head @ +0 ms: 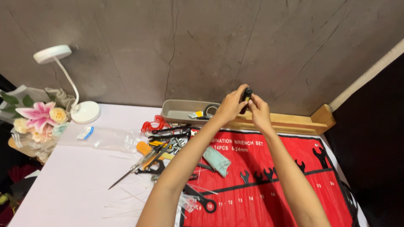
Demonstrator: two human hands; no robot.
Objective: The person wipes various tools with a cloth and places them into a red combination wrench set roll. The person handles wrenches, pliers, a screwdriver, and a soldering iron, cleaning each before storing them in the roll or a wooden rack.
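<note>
Both hands meet above the far edge of the worktop: left hand and right hand are each clamped on a small black tool, held upright over the red wrench roll, beside a grey tray.

wrench roll: red cloth, matt | tray: grey plastic | ledge: bare wood
</note>
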